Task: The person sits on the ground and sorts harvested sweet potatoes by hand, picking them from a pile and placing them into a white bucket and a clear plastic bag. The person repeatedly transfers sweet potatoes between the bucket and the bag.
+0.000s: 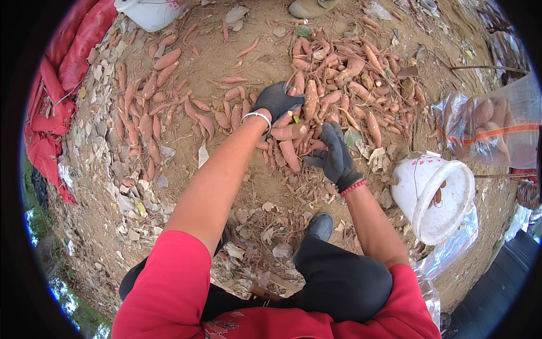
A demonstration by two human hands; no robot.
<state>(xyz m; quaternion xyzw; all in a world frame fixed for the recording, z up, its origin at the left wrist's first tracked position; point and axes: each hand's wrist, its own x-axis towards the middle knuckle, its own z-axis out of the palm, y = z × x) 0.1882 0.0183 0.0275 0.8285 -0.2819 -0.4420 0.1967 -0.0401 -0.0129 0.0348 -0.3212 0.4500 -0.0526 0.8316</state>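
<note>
Reddish sweet potatoes (361,68) lie in a large heap on the soil in front of me. My left hand (276,101), in a dark glove, is at the heap's left side, closed against an upright sweet potato (310,100); part of its grip is hidden. Just below and to the right, my right hand (337,158), gloved too, has its thumb and fingers apart and nothing between them. Thicker sweet potatoes (289,155) lie between the two hands, close to the right thumb.
A looser spread of sweet potatoes (149,113) covers ground to the left. At right, a white bucket (406,186) lies tipped, near a clear plastic bag (497,121) of sweet potatoes. Red mesh sacks (79,62) line the far left. Another white bucket (148,14) stands at the top.
</note>
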